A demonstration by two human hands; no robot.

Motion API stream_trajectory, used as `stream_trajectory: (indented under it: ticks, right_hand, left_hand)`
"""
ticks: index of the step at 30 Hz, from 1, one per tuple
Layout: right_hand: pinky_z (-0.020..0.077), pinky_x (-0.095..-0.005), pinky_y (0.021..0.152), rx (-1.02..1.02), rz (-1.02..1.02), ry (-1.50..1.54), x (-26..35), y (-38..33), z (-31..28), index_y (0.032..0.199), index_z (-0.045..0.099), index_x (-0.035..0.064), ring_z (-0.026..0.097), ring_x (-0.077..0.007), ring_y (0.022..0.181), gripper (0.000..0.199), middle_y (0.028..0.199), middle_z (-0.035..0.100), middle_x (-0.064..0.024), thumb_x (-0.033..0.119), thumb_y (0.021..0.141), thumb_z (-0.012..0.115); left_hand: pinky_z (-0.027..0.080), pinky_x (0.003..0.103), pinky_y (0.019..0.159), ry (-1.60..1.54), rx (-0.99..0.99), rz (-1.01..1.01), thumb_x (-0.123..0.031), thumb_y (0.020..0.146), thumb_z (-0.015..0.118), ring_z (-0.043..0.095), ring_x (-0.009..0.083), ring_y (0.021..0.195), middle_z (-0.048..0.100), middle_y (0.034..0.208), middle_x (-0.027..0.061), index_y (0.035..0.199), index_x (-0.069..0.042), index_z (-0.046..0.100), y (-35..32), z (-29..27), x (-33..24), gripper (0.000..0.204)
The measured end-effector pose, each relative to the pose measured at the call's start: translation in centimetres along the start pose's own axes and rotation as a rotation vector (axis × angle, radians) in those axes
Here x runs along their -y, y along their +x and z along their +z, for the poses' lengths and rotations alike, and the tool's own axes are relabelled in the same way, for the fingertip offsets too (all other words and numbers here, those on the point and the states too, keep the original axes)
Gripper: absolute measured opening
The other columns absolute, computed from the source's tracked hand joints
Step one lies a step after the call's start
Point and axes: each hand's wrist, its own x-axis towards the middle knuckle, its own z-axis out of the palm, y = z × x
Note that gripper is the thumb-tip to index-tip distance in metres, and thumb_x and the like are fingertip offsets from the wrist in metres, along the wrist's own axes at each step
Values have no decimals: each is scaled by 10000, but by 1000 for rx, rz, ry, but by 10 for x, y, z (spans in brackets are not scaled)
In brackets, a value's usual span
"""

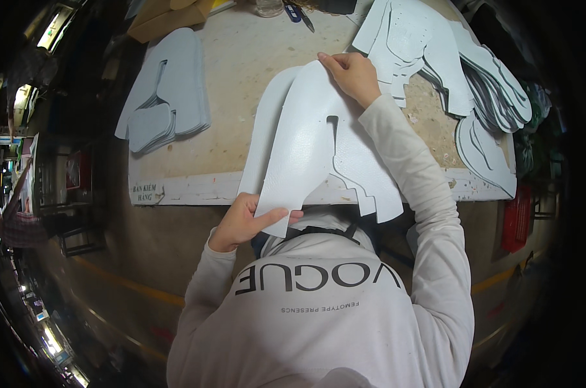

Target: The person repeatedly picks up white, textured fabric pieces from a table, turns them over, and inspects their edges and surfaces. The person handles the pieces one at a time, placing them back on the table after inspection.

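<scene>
A white, U-shaped cut leather piece [299,139], which looks like a shoe upper, slants over the table's near edge. My left hand [244,223] pinches its lower left end, thumb on top and fingers beneath. My right hand [351,72] grips the curved top of the piece, with the thumb and fingers closed on its edge. Another white piece [265,129] shows behind it on the left. A notch and stepped edges run down the inner right side of the held piece.
Stacked grey-white pieces [186,81] lie at the table's left. More white pieces [428,48] and a layered pile [496,90] cover the right. A cardboard box [167,19], a glass jar [269,8] and a pen-like tool [306,21] sit at the back of the table [234,84].
</scene>
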Motion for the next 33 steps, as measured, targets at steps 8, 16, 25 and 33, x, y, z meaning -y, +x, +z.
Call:
stream_trajectory:
  ticks: [8, 16, 25, 33]
  right_hand:
    - [508, -355, 698, 0, -182, -5, 0, -6, -9, 944, 709, 47, 650, -295, 717, 341, 792, 684, -138, 363, 864, 608]
    - [522, -344, 832, 341, -34, 764, 28, -85, -52, 1307, 466, 100, 569, -270, 1078, 446, 1274, 500, -130, 283, 916, 577]
    - [468, -386, 904, 518, 336, 1341, 32, -141, -50, 1433, 259, 118, 402, -261, 1263, 580, 1384, 370, -159, 433, 974, 420]
    - [474, -287, 874, 508, 533, 1203, 46, -127, -71, 1303, 450, 20, 580, -156, 1019, 426, 1151, 590, -89, 160, 911, 539]
  left_hand:
    - [509, 259, 854, 238, 204, -44, -83, 912, 568, 638, 152, 969, 680, 998, 138, 1107, 54, 618, -39, -34, -14, 243]
    - [519, 258, 773, 443, -476, 401, -36, 870, 601, 598, 195, 1020, 480, 1271, 173, 1371, -6, 369, 19, -41, -10, 553]
    - [456, 260, 857, 14, 165, 332, 63, 835, 528, 537, 128, 1033, 369, 1395, 115, 1417, 2, 283, 46, 34, -53, 634]
    - [452, 186, 711, 140, 14, 359, -127, 923, 506, 537, 73, 931, 491, 1315, 96, 1364, -35, 399, 64, -7, -59, 463]
